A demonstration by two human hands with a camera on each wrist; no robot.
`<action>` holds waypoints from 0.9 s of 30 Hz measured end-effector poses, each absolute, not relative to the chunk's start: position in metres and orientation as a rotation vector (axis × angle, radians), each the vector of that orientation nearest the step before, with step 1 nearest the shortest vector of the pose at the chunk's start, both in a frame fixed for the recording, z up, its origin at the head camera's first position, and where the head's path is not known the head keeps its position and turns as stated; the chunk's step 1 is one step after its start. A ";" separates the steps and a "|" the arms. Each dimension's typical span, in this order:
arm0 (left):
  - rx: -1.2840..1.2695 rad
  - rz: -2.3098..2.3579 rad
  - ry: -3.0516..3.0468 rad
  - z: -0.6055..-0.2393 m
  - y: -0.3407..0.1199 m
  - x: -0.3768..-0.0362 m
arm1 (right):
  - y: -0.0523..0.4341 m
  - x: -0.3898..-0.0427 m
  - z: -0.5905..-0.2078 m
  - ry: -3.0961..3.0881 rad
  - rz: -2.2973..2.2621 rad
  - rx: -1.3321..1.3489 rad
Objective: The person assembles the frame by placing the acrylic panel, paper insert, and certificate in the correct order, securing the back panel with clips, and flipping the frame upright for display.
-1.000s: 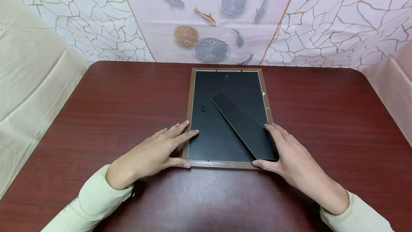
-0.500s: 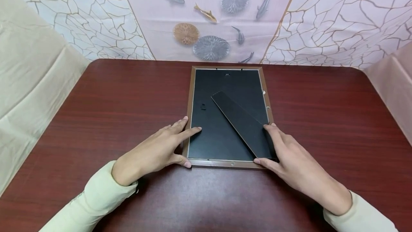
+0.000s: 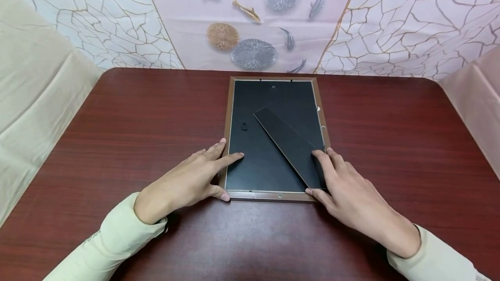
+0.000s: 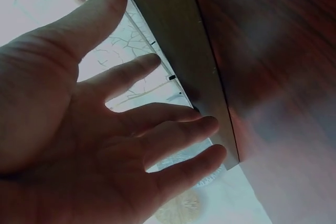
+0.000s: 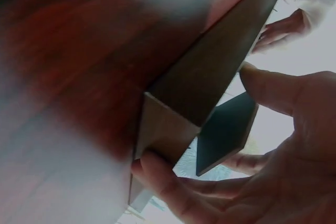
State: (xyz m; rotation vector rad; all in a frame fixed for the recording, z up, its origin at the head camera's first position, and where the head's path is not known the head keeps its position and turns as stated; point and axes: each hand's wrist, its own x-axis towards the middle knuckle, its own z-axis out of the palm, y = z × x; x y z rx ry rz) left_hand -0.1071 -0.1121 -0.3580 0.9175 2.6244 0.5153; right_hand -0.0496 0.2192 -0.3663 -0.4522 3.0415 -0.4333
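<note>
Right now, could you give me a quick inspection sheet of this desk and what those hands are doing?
Surface: dark red wooden table.
Job's things: picture frame lying face down, black backing up; black stand flap angled across it.
Clutter: nothing seen.
Grippers: left hand rests at the frame's near left corner, fingers straight; right hand at the near right corner, fingers on the flap.
Cables: nothing seen.
Surroundings: fish-patterned cloth backdrop.

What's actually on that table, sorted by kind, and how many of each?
Picture frames, lying face down: 1, the picture frame
Fold-out stands on its back: 1, the black stand
Hands touching it: 2, the left hand and the right hand
Total: 4
</note>
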 end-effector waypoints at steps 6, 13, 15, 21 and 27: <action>0.938 0.432 2.649 -0.353 -0.107 -0.107 | 0.217 -0.050 -0.360 3.041 -0.336 -0.422; 0.945 0.390 2.653 -0.348 -0.104 -0.107 | 0.218 -0.049 -0.361 3.045 -0.210 -0.458; 0.948 0.386 2.656 -0.348 -0.104 -0.107 | 0.219 -0.049 -0.362 3.050 -0.198 -0.475; 0.919 0.379 2.652 -0.349 -0.105 -0.105 | 0.223 -0.047 -0.368 3.038 -0.247 -0.516; 0.903 0.402 2.648 -0.351 -0.106 -0.104 | 0.224 -0.047 -0.370 3.042 -0.269 -0.528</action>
